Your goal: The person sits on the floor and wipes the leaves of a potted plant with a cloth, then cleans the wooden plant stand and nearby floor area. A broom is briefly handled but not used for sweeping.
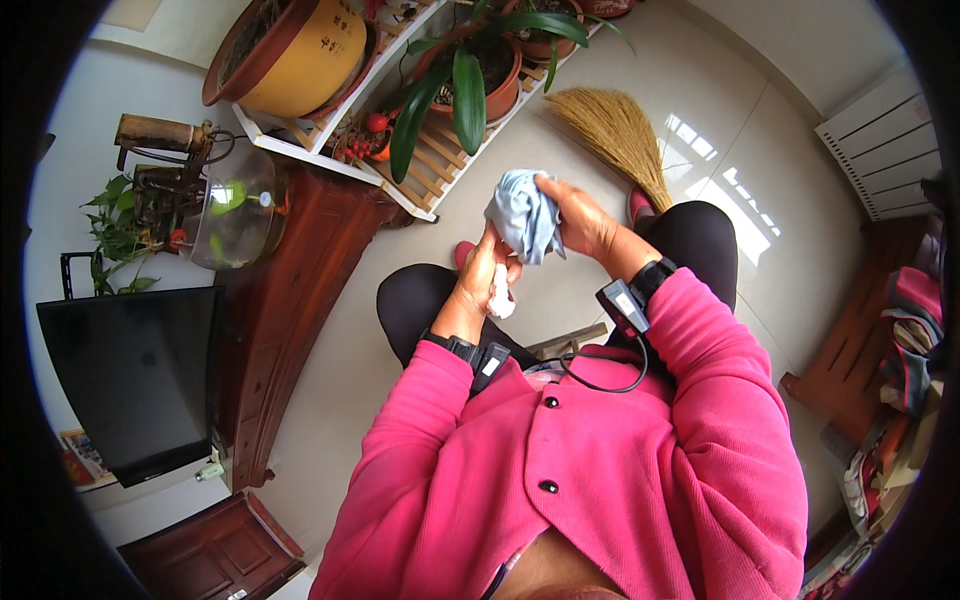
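Observation:
A crumpled light-blue cloth point(523, 214) is bunched into a ball between my hands, above the gap between my knees. My left hand point(480, 274) grips the cloth's lower left side. A white crumpled piece point(501, 292), tissue or cloth, hangs from the same hand. On the right, my right hand point(581, 217) clasps the cloth with its thumb over the top. Whether anything is wrapped inside the cloth is hidden. Each wrist wears a black strap with a small device, and a cable runs from the right one.
A straw broom point(619, 127) lies on the tiled floor by my right foot. Potted plants point(469, 82) stand on a white slatted rack point(435, 161). Left are a fishbowl point(240, 210), a television point(131, 382) and a dark wooden cabinet point(300, 300). A wooden bench point(847, 345) stands right.

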`<state>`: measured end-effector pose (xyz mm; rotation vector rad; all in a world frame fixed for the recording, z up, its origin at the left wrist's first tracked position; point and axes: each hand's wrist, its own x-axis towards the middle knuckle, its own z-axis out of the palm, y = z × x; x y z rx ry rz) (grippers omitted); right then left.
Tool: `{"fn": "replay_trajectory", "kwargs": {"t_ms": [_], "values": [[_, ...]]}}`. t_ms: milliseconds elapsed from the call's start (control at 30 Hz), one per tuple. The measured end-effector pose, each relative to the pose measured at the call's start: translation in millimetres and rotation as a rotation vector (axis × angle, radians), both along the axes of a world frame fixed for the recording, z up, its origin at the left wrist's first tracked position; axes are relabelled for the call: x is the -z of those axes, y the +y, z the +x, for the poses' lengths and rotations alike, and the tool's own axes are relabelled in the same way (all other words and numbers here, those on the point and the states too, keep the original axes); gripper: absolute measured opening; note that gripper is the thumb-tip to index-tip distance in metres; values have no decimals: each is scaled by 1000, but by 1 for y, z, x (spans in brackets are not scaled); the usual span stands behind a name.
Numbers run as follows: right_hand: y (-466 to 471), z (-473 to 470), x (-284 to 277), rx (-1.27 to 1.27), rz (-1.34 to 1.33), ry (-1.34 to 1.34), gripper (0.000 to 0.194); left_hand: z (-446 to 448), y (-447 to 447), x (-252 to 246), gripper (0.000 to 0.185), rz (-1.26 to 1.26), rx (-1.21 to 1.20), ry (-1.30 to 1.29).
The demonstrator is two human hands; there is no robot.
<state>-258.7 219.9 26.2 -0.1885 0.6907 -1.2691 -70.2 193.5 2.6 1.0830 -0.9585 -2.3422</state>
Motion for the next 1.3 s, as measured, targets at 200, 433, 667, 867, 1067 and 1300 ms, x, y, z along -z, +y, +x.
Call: {"fn": "replay_trajectory", "kwargs": {"t_ms": [200, 433, 667, 867, 1067, 1300], "values": [[0, 4, 7, -98, -41, 55, 27, 9, -2, 1, 68, -46, 27, 167], [-3, 4, 7, -120, 125, 306, 44, 9, -2, 2, 49, -70, 4, -59], [-2, -2, 8, -155, 77, 301, 41, 9, 2, -8, 42, -91, -7, 57], [1, 0, 6, -197, 32, 95, 31, 18, 1, -6, 33, -94, 0, 120], [-3, 8, 15, -101, 148, 245, 28, 21, -3, 1, 29, -39, -74, -85], [-5, 6, 24, -78, 59, 180, 27, 16, 2, 0, 41, -119, -97, -377]]}}
